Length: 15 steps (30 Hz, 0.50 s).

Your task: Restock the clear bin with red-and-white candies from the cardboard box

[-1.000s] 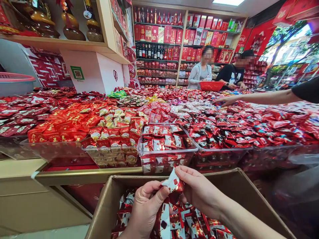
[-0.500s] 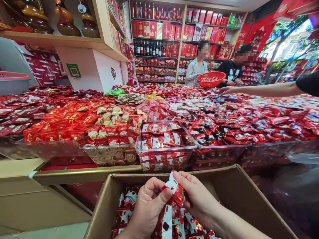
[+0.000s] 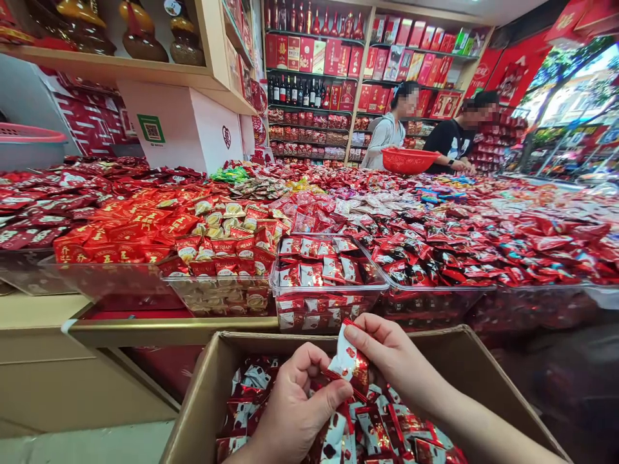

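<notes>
My left hand (image 3: 293, 407) and my right hand (image 3: 394, 357) meet over an open cardboard box (image 3: 203, 406) full of small red-and-white wrapped candies (image 3: 377, 432). Both hands pinch a stack of these candy packets (image 3: 349, 362), held upright between thumbs and fingers just above the box. The left hand grips the stack's lower end, the right hand its top edge. Directly beyond the box stands a clear plastic bin (image 3: 329, 283) holding the same kind of packets.
A long counter carries clear bins heaped with red wrapped sweets (image 3: 145, 232). Two people stand at the far side with a red basket (image 3: 409, 160). Shelves of red boxes and bottles (image 3: 309, 71) line the back wall. A pink-rimmed tub (image 3: 29, 145) sits far left.
The packets in my hands have shifted slightly right and are gripped tighter. The outstretched arm of another person at the right has left the view. The red basket has been lowered.
</notes>
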### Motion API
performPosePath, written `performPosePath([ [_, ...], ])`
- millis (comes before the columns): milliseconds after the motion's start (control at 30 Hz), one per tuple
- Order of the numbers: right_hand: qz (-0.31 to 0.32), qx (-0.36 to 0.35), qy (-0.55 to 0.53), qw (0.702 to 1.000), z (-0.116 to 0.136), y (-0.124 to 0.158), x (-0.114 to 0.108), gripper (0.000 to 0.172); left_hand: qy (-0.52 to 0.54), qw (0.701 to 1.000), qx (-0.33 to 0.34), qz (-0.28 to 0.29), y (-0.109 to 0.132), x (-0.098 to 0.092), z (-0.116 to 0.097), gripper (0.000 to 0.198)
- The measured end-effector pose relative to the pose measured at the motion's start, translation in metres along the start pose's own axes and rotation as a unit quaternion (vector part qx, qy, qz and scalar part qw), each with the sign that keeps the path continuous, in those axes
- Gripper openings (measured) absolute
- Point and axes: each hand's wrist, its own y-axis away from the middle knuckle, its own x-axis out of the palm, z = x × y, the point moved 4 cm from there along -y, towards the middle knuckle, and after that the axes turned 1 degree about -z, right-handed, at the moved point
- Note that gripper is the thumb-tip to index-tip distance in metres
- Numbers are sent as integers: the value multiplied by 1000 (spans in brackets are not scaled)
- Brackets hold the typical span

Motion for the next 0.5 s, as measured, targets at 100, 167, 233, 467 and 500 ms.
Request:
performPosePath([
  [100,17,5,21,1000,7,-2,2,33,-12,1000,22,-6,0,-4,-6,21],
  [167,28,-1,20,999,11,-4,3,32,-19,999,28,-8,-1,-7,-10,20],
  [233,39,-9,19,999,15,-5,5,32,-19,999,28,-14,-2,-10,-13,19],
  [467,77,-29,104,991,31,-4,0,29,-6,999,29,-41,-7,-15,-11,17],
  [500,64,-54,142,986,40,-5,-4,28,-7,999,32,-42,-8,-15,-9,16],
])
